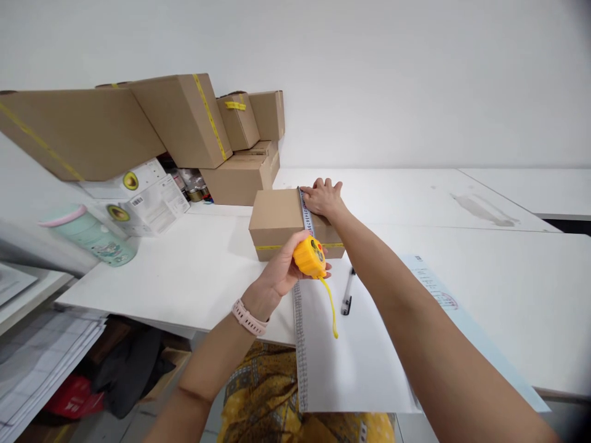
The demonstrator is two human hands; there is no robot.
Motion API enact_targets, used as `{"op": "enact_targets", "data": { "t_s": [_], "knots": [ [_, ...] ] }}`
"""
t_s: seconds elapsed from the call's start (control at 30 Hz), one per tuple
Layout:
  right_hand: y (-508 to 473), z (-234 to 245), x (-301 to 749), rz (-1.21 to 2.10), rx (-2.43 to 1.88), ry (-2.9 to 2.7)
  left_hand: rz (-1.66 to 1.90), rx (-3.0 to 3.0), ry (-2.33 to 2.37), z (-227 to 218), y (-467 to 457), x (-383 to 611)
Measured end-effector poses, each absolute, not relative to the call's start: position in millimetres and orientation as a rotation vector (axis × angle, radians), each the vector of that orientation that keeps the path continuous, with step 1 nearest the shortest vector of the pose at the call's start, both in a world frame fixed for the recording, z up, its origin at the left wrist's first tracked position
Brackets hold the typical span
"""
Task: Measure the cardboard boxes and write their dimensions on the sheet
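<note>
My left hand point(281, 267) is closed around a yellow tape measure point(310, 256) with a yellow wrist strap that hangs over the notebook. Its white blade point(306, 215) is pulled out across the top of a closed cardboard box point(277, 212), from the near edge to the far one. At the far edge, my right hand point(324, 198) holds the blade's end down against the box, its other fingers bent over that edge. Yellow tape runs along the box's near side. In front of the box lies an open spiral notebook point(351, 369), with a pen point(348, 292) on its page.
Several cardboard boxes point(180, 123) are stacked at the back left, above white avocado-print cartons point(138, 200). A mint-green tumbler point(99, 237) leans near the table's left edge. Light-blue printed paper point(462, 320) lies under my right forearm. A white wall point(415, 80) stands behind.
</note>
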State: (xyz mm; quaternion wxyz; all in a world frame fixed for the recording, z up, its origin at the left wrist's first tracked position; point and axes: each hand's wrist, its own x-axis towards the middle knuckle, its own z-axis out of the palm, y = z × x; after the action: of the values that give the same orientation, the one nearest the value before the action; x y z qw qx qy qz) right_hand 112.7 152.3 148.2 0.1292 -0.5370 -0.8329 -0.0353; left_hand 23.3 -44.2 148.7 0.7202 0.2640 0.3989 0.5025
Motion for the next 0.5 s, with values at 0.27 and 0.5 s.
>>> {"op": "enact_targets", "data": {
  "t_s": [0.27,0.5],
  "knots": [
    [151,146,117,-0.034,-1.533,-2.420,1.105,0.548,0.871,150,-48,25],
    [165,148,115,0.167,-1.574,-2.521,1.099,0.540,0.848,145,-46,19]
  ]
}}
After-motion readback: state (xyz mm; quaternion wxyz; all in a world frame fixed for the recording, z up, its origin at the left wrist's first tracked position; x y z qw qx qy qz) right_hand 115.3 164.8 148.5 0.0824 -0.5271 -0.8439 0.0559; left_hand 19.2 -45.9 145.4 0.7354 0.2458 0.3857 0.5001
